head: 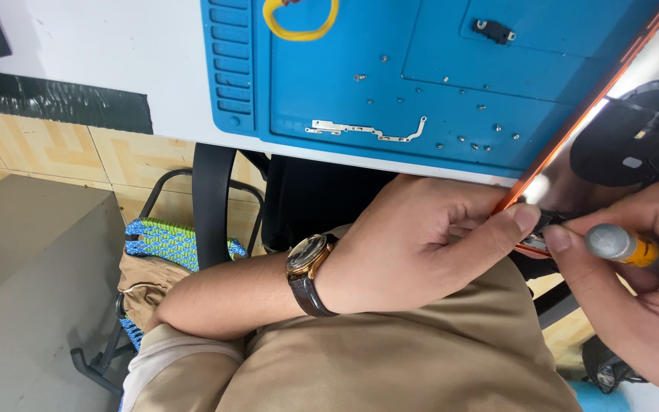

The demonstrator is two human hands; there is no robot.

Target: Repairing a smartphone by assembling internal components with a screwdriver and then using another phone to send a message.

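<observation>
My left hand (421, 240), with a brown-strapped wristwatch (308, 268) on its wrist, grips the lower corner of an opened orange-framed phone (573, 126) between thumb and fingers. The phone stands tilted on edge over my lap. My right hand (634, 282) holds a small screwdriver (619, 244) with a grey cap and yellow handle, its tip pointed into the phone's corner beside my left thumb. The tip itself is hidden.
A blue repair mat (345, 91) lies on the white table (116, 53), carrying a thin metal bracket (368, 131), several loose tiny screws (467, 139), a small black part (495, 30) and a yellow ring (299, 23). A chair with a woven seat (165, 240) stands below.
</observation>
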